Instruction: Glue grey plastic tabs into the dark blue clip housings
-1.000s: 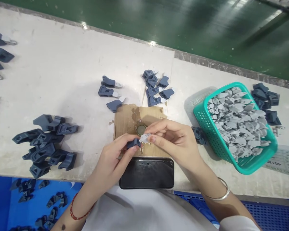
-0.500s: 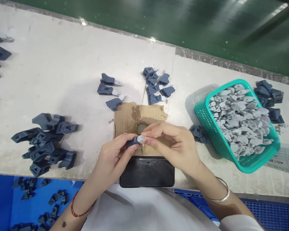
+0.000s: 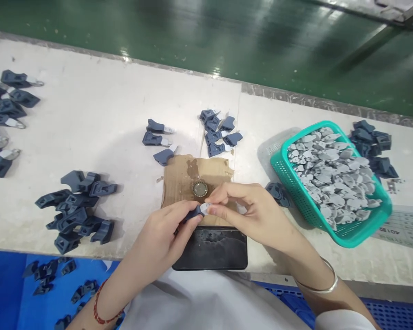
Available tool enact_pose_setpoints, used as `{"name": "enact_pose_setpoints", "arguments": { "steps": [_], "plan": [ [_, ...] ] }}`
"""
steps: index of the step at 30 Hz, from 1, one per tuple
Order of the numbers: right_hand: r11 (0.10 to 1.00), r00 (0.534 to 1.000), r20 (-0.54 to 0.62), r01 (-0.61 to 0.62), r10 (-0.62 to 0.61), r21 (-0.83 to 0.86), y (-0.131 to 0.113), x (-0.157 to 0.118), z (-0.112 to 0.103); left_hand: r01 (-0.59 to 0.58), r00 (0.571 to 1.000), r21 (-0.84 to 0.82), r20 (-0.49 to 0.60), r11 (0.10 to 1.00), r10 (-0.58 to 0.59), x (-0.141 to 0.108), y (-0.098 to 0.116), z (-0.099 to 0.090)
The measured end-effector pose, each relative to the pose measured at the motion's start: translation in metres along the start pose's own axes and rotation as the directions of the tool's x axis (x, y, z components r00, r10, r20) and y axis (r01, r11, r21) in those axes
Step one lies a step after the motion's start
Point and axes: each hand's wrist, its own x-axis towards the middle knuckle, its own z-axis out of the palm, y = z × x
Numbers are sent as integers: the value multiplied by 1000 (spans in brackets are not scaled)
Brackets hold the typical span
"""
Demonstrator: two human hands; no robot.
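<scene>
Over the cardboard piece (image 3: 179, 176), my left hand (image 3: 163, 233) pinches a dark blue plastic piece (image 3: 192, 214) between thumb and fingers. My right hand (image 3: 253, 213) is closed on a small light grey plastic piece (image 3: 204, 209), its end against the blue one. Whether the grey piece sits inside the blue one is hidden by my fingertips. Just beyond my fingers a round metal disc with a toothed rim (image 3: 200, 189) lies on the cardboard. Below my hands, a black phone-like slab (image 3: 211, 252) lies near the table's front edge.
A green basket (image 3: 356, 239) full of grey pieces stands at the right. Loose blue pieces (image 3: 74, 215) are heaped at the left. Blue pieces with grey ends lie in groups behind the cardboard (image 3: 215, 137) and at the far left (image 3: 12, 107).
The camera view has shifted, showing more of the far-left pieces and the green area. My hands still hold the two pieces together, slightly nearer the black slab.
</scene>
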Motion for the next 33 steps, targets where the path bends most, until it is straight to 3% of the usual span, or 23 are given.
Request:
{"name": "enact_pose_setpoints", "arguments": {
  "steps": [7, 10, 12, 14, 15, 17, 19, 24, 30, 33],
  "plan": [
    [998, 997, -56, 55, -57, -37, -6, 2, -2, 73, 997, -54, 1, 996, -73, 12, 4, 6],
    [977, 979, -150, 109, -137, -180, -12, -2, -23, 59, 997, -44, -52, 997, -61, 29, 4, 0],
    [922, 924, -308, 103, -228, -374, -10, -9, -46, 47, 991, 50, -130, 998, -40, 43, 2, -9],
    [809, 825, -495, -80, -275, -582, -1, -15, -72, 71, 979, 180, -203, 981, -34, 56, -4, -19],
    [723, 807, -535, -210, -252, -657, 6, -18, -84, 84, 972, 232, -235, 969, -28, 61, -8, -23],
    [537, 805, -569, -410, -167, -737, 20, -20, -103, 100, 961, 288, -275, 952, -18, 68, -13, -30],
    [494, 819, -562, -442, -118, -748, 33, -18, -112, 97, 955, 290, -297, 952, -7, 70, -16, -34],
    [428, 828, -556, -479, -69, -767, 45, -9, -112, 114, 936, 318, -351, 941, 5, 52, -13, -48],
    [396, 830, -557, -507, -16, -766, 25, -11, -108, 318, 861, 552, -509, 771, 9, 14, -27, -101],
    [465, 747, -662, -607, 58, -644, 7, -12, -105, 401, 865, 620, -498, 674, -57, -1, -37, -120]
  ]
}}
